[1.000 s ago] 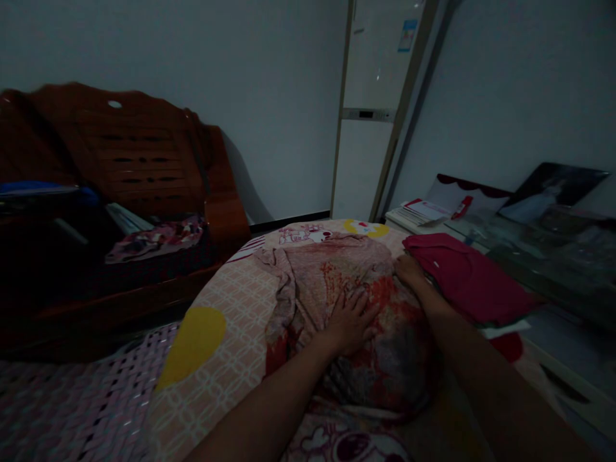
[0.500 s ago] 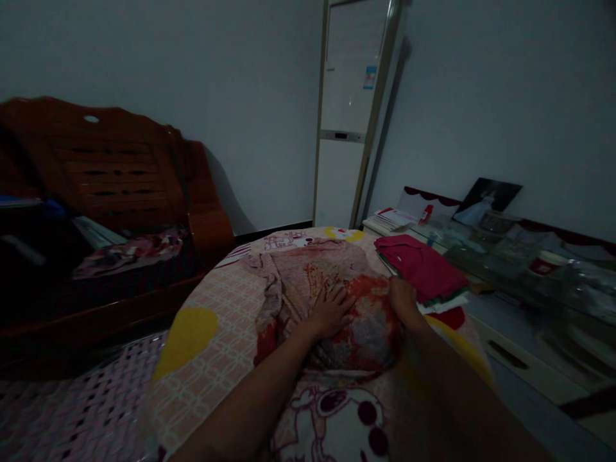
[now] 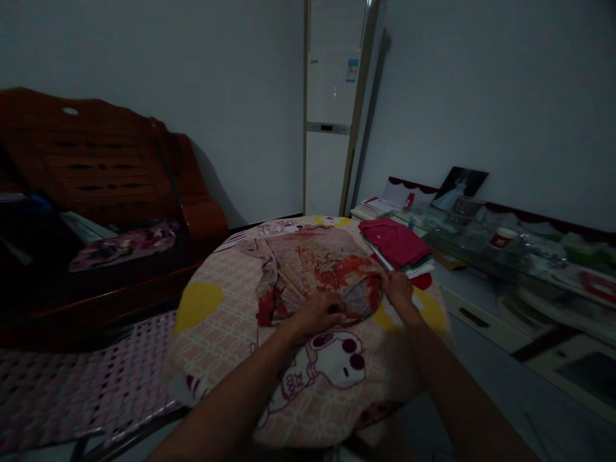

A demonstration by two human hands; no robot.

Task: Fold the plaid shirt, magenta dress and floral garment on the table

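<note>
A pinkish-grey shirt (image 3: 312,256) with a red-orange pattern lies spread and wrinkled on a round table covered by a patterned cloth (image 3: 226,321). My left hand (image 3: 320,311) rests on the shirt near its closer edge, fingers bent and thumb apart. At the shirt's right edge, my right hand (image 3: 398,290) is closed on the fabric. Just beyond that hand sits a stack of folded clothes (image 3: 397,242), a dark pink one on top.
A wooden sofa (image 3: 106,167) with clothing (image 3: 125,247) on its seat stands at left. A woven pink seat (image 3: 96,385) is at lower left. On the right, a glass-topped cabinet (image 3: 481,321) holds a paper cup (image 3: 503,237) and a photo (image 3: 459,186). A tall air conditioner (image 3: 327,167) stands behind.
My left hand has moved from flat on the middle of the shirt to its near edge, fingers now bent. My right hand stays at the right edge. The view has shifted slightly.
</note>
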